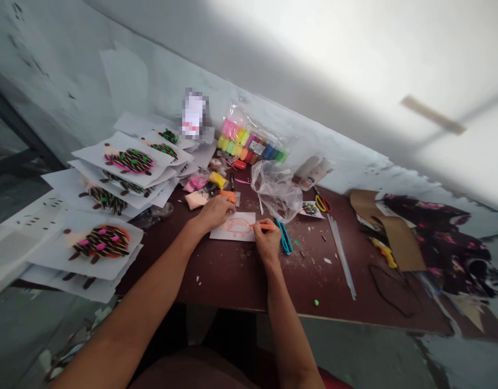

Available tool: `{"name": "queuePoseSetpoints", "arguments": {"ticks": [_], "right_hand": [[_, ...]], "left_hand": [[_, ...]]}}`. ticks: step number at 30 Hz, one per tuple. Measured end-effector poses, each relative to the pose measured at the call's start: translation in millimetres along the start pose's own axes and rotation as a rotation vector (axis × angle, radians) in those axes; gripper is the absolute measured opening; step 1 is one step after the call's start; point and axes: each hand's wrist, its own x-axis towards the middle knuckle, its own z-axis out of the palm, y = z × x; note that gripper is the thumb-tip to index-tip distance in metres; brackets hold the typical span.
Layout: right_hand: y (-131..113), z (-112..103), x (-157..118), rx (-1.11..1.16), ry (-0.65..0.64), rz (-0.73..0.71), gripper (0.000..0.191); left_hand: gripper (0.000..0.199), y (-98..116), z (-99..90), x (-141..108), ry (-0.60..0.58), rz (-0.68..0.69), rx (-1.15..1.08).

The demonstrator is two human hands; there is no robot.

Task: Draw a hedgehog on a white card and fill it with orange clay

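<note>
A white sheet of paper (246, 236) with an orange line drawing of a hedgehog-like animal lies on the dark red table (228, 275). My right hand (268, 237) is closed round an orange marker (267, 226) at the sheet's right edge, its tip toward the drawing. My left hand (217, 212) rests at the sheet's upper left corner, its fingers bent over it, beside an orange lump (228, 195). Whether those fingers lie apart or pressed together is too small to tell. A teal cutter (284, 237) lies just right of my right hand.
Stacked sheets with clay hedgehogs (129, 161) stand at the left. Behind are packs of coloured clay (253, 143), a crumpled plastic bag (276, 186) and scissors (323, 203). Clear glue sticks (343, 258), a yellow glue gun (384, 252) and patterned cloth (447, 243) lie rightward.
</note>
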Motion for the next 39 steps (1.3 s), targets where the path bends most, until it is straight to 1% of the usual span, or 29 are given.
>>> {"name": "queuePoseSetpoints", "arguments": {"ticks": [3, 8, 14, 20, 25, 30, 39], "right_hand": [[-0.1, 0.8, -0.5, -0.017, -0.022, -0.023, 0.022], [1.0, 2.2, -0.6, -0.03, -0.014, -0.047, 0.023], [2.9, 1.4, -0.2, -0.061, -0.011, -0.043, 0.023], [0.5, 2.2, -0.9, -0.035, -0.042, -0.043, 0.023], [-1.3, 1.7, -1.3, -0.025, -0.025, -0.023, 0.023], [0.3, 2.1, -1.0, -0.006, -0.038, -0.012, 0.022], [3.7, 0.7, 0.8, -0.005, 0.033, 0.005, 0.022]], "left_hand": [[0.026, 0.7, -0.5, 0.6, -0.002, -0.004, -0.002], [0.027, 1.5, -1.1, 0.4, -0.004, -0.006, -0.006], [0.027, 1.3, -0.6, -0.1, -0.006, -0.011, -0.005], [0.027, -0.1, -0.2, -0.1, 0.005, 0.0, -0.012], [0.027, 0.9, -1.1, -0.8, 0.0, -0.011, -0.001], [0.027, 0.6, -0.7, -0.6, 0.003, -0.002, -0.007], [0.026, 1.1, -2.5, -0.5, -0.006, -0.007, -0.015]]}}
